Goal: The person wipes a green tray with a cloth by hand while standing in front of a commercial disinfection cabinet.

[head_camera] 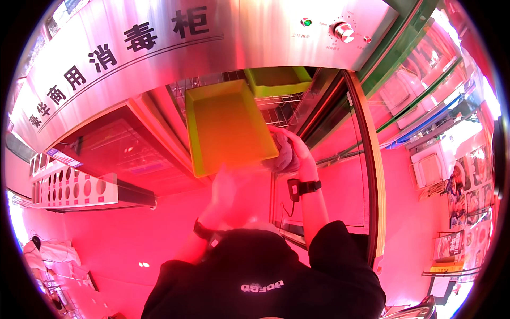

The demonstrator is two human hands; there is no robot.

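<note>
A yellow-green rectangular plastic tray point(233, 127) is tilted up before me, in front of the disinfection cabinet's point(255, 40) opening. My right hand point(297, 147) is at its right edge with a bunched grey cloth point(285, 155) between palm and tray. Near the tray's lower edge is my left hand point(224, 187), blurred; whether it touches the tray I cannot tell. Behind, a second yellow-green tray point(279, 81) rests on a wire rack point(285, 109) inside the cabinet.
The cabinet's glass door point(372, 167) stands open on the right. At the left is another glass-fronted door point(119, 147), with a white panel of round samples point(75, 189) beyond it. The cabinet's front has a round knob point(344, 32) and a lit green lamp point(306, 22).
</note>
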